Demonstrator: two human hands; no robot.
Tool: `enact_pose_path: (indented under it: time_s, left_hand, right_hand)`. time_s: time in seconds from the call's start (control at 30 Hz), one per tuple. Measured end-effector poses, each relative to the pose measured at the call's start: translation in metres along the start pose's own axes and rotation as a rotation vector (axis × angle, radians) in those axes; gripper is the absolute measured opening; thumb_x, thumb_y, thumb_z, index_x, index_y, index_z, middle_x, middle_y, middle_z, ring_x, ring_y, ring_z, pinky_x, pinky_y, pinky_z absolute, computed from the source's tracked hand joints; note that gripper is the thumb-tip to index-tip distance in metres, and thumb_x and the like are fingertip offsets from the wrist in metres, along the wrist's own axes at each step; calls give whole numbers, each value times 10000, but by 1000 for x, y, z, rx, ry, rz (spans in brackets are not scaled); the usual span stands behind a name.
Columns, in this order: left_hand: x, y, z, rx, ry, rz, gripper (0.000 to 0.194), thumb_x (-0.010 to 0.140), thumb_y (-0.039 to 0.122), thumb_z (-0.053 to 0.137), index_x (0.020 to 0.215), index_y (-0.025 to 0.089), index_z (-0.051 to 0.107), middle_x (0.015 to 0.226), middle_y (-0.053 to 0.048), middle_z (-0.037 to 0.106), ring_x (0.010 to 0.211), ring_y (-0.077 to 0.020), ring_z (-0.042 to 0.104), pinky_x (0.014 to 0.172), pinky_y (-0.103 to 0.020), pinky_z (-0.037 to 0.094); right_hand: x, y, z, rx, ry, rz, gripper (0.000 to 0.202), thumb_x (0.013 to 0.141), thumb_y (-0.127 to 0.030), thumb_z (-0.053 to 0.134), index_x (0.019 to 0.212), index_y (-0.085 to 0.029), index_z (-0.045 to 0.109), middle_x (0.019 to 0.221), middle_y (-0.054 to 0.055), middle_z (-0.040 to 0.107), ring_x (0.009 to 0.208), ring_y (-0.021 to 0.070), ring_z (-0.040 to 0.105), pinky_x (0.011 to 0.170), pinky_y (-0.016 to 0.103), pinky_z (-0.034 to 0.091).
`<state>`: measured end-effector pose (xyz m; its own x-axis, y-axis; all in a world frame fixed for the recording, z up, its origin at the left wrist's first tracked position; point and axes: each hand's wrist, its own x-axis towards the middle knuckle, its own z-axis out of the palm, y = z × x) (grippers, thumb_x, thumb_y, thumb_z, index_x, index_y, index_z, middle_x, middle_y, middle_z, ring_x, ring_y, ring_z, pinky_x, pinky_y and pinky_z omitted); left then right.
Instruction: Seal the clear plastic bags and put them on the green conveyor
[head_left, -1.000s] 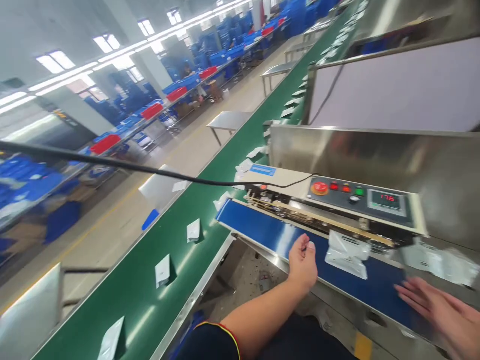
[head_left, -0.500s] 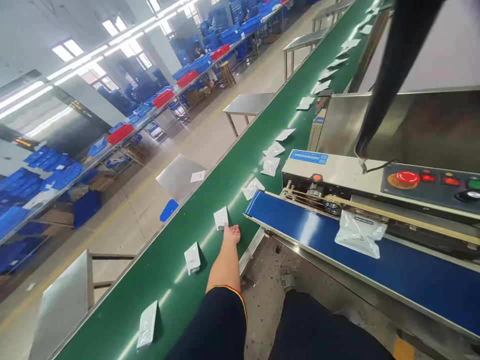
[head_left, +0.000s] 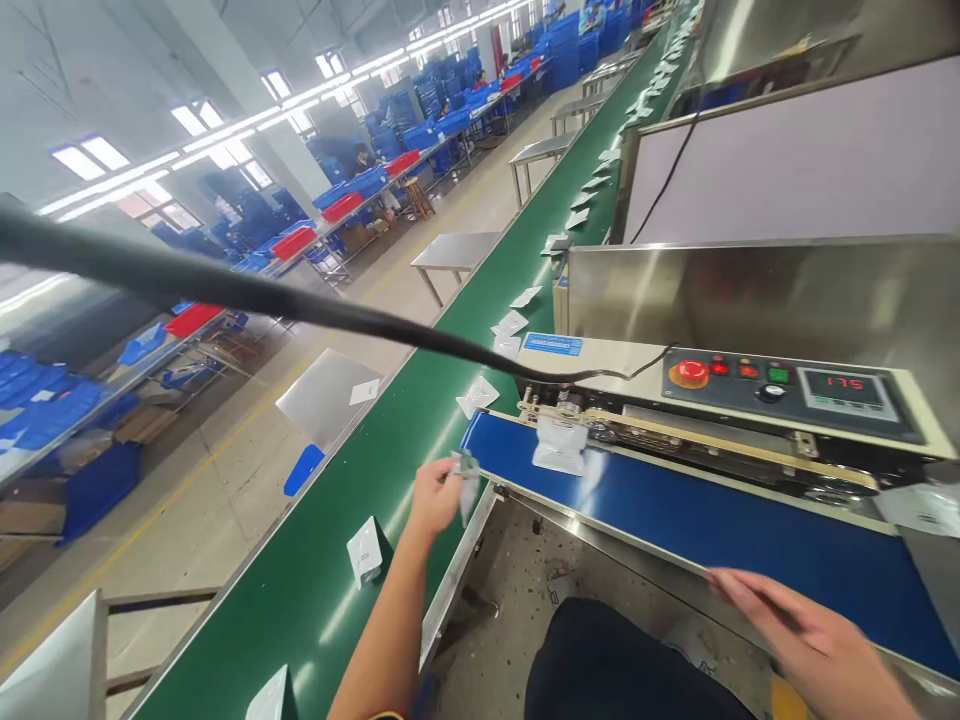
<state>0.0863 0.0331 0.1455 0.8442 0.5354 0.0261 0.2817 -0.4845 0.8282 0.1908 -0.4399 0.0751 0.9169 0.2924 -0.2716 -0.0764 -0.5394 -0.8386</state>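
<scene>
Left hand (head_left: pixel 435 500) pinches a thin, shiny bag (head_left: pixel 469 488)

The thumb and fingers of the left hand are pressed together on one side of the bag. The rest of it hangs to the right, over the green belt (head_left: pixel 300 600) and just beside the end of the blue belt (head_left: pixel 712 525). The bag is blurry, so I cannot tell which edge is in the pinch.

The right hand (head_left: pixel 821 640) is by the near side of the blue belt. Its fingers reach out long, and I see nothing in it. I cannot tell if it touches the belt's edge.

The bag looks light, so a soft pinch should do. It looks floppy too: the sides may bend and crease, and the part far from the fingers may swing. The shiny skin may be slippery, so thumb and finger should press flat from both sides. A good place to hold it is a flat edge or a corner. The middle may be a bad place, since a squeeze there could crush it. I cannot tell what is inside, so I cannot say if that could break.

Another bag (head_left: pixel 560 447) is on the blue belt, with its top side up against the machine (head_left: pixel 622 355). It looks puffy in the middle. More bags (head_left: pixel 365 552) sit apart on the green belt.
</scene>
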Motion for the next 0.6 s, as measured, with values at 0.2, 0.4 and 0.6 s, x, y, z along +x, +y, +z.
enact_pose_path:
  time_s: [0.2,0.4,0.6]
  left_hand:
    - [-19,129,139,-169,-813,198,254,751,292,594,593,219,409,618,54,333,632,-115,318,591,-272,235]
    - [-59,170,283,-527,-637,-30,401,893,560,726,914,160,739,764,-12,638,686,-140,498,650,-258,407]
    - [-82,173,410,-511,-551,-237,650,874,765,731,661,151,725,597,-5,561,632,-147,451,597,-266,358]
  right_hand:
    - [27,-80,4,239,-307,-213,681,961,-811,604,1236,-245,863,1250,132,831,1135,333,777,1009,428,641]
    - [11,-11,-63,410,120,11,652,825,-827,750,941,-196,865,887,105,817,823,281,738,694,318,623]
    - [15,49,-121,600,506,456,520,563,-632,875,838,-194,819,725,85,766,711,296,748,629,353,651]
